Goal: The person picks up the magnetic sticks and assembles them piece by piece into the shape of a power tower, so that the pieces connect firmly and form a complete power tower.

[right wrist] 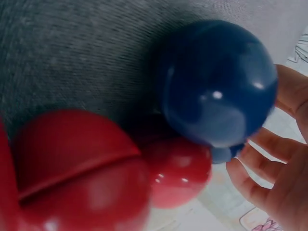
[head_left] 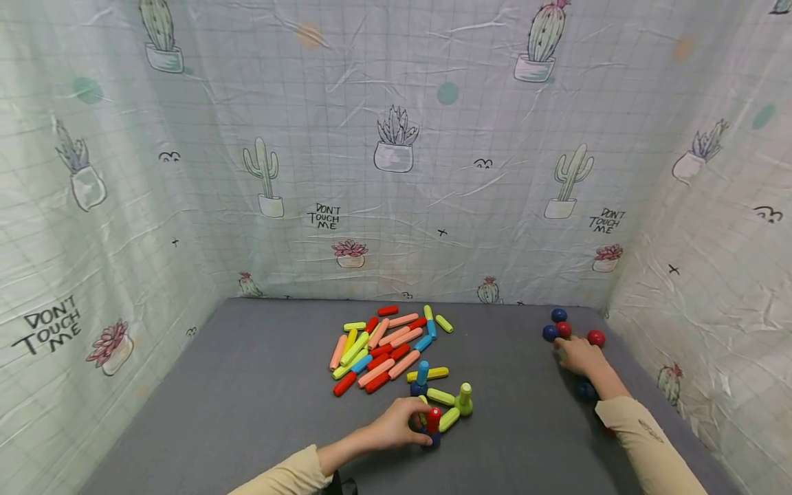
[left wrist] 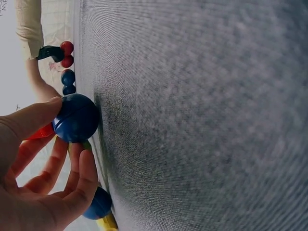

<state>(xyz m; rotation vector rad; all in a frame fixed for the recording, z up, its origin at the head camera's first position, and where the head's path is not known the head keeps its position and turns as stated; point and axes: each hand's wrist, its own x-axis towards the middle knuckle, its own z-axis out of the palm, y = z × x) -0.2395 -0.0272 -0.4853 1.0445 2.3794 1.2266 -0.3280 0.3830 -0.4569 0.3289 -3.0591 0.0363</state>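
Note:
My left hand [head_left: 399,423] pinches a blue ball [left wrist: 76,118] between thumb and fingers, low over the grey tabletop. A short red stick [head_left: 434,419] stands up from that ball. Beside it, yellow-green sticks [head_left: 441,397] join a yellow-green ball with an upright stick [head_left: 464,400] and a blue ball with an upright blue stick [head_left: 423,375]. At the far right my right hand [head_left: 581,356] reaches with loosely bent fingers beside a red ball [head_left: 564,330] and a blue ball [head_left: 550,333]. A large blue ball [right wrist: 219,84] hides some of its fingertips in the right wrist view.
Many coloured sticks [head_left: 379,349] lie in a loose group at the table's middle back. More balls line the right side: a blue ball [head_left: 559,315], a red ball [head_left: 596,337], and others under the right forearm. Cactus-printed cloth [head_left: 396,206] walls the back and sides.

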